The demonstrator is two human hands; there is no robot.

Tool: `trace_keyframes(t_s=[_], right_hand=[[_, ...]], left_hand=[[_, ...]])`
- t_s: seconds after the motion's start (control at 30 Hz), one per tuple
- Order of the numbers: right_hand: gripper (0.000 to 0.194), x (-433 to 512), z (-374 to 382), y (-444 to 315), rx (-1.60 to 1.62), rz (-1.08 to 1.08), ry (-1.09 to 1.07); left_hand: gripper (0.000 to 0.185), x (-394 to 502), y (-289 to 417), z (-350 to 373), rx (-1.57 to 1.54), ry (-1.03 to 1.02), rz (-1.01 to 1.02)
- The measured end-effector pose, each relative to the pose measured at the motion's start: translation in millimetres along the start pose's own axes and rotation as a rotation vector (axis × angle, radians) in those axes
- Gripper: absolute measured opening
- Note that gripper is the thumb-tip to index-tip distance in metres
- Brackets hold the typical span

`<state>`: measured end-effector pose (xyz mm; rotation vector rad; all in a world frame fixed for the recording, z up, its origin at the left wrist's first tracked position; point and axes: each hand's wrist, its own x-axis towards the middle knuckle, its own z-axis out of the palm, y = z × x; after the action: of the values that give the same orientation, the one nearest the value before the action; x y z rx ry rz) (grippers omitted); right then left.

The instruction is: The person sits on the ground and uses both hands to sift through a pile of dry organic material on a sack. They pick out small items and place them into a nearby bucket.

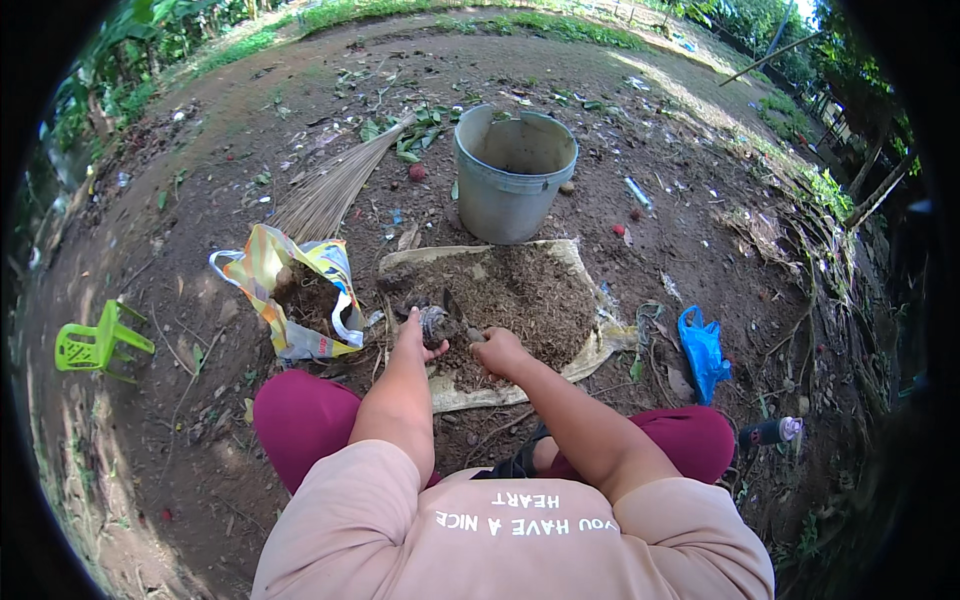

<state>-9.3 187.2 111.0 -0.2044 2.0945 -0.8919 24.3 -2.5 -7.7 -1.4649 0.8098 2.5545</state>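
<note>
My left hand [421,337] holds a small soil-caked container [433,322], perhaps a plastic bag or pot; its exact kind cannot be told. In my right hand [496,351] is the handle of a small trowel [454,306], its dark pointed blade lying close beside the container. Both hands are over a pale woven sack [585,364] spread on the ground, which bears a heap of brown soil mixed with dry plant bits [525,300]. Left of the sack, a yellow and white plastic bag [322,341] stands open with dark soil or fibre inside.
Beyond the sack stands a grey plastic bucket [506,202] with a broken rim. A stick broom [337,180] lies behind the yellow bag. A small green plastic chair [94,341] is at far left. At right are a blue plastic bag [703,356] and a dark bottle [765,433].
</note>
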Motion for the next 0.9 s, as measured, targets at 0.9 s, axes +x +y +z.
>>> trace_keyframes(t_s=[0.9], right_hand=[[0.041, 12.3, 3.1, -8.6, -0.244, -0.146, 0.133]], left_hand=[[0.077, 17.6, -10.5, 20.0, 1.121, 0.238, 0.67]])
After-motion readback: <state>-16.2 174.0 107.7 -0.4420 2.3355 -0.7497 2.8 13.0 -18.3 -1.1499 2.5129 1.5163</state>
